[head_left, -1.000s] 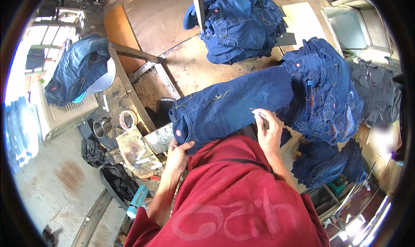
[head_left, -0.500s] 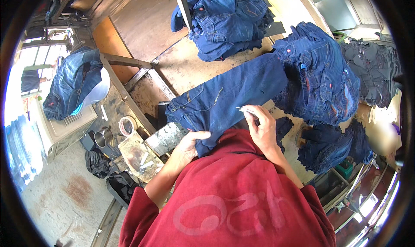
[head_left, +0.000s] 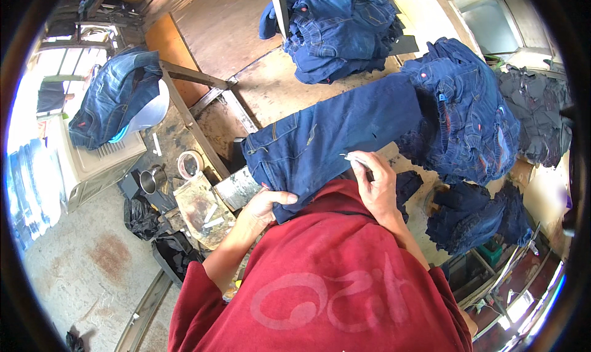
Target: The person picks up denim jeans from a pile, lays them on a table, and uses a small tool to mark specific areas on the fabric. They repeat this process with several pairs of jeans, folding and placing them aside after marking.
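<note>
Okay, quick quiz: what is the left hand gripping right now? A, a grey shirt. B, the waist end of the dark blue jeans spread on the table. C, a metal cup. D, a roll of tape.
B: the left hand clutches the waistband edge of the jeans on the table, while the cup and tape roll sit untouched further left.

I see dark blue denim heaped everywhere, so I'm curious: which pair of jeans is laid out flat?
The dark blue jeans spread lengthwise across the wooden table, under both hands; the other denim lies in crumpled heaps.
</note>
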The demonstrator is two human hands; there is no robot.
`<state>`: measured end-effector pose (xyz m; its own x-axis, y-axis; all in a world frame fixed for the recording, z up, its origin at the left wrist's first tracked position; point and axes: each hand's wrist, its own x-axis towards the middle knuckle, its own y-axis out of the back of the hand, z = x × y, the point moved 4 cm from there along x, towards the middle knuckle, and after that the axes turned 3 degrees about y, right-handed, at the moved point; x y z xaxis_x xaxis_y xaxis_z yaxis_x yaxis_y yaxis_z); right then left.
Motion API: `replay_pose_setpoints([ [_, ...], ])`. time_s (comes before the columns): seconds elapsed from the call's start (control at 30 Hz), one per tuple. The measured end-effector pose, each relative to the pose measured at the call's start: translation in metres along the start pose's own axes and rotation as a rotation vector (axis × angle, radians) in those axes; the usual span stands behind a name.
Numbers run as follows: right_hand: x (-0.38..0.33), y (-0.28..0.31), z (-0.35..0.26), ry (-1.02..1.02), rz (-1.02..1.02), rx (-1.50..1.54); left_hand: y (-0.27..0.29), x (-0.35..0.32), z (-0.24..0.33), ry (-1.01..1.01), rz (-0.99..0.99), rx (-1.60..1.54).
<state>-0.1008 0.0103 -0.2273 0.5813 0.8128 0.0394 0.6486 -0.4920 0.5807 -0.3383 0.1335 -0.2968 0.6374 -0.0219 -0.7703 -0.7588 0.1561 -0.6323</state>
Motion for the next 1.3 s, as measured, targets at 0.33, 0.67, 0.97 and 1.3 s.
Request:
replay_pose_setpoints([
  [0.33, 0.0, -0.011, -0.063, 0.415, -0.198, -0.276, -0.003, -0.009, 0.027, -0.056, 0.176, 0.529],
  [0.67, -0.009, -0.013, -0.071, 0.483, -0.204, -0.39, -0.009, -0.013, 0.024, -0.057, 0.121, 0.459],
  [0.97, -0.005, -0.009, -0.064, 0.45, -0.124, -0.442, -0.007, -0.01, 0.023, -0.067, 0.093, 0.454],
  [1.3, 0.016, -0.021, -0.074, 0.459, -0.104, -0.309, -0.017, -0.015, 0.02, -0.231, 0.138, 0.297],
])
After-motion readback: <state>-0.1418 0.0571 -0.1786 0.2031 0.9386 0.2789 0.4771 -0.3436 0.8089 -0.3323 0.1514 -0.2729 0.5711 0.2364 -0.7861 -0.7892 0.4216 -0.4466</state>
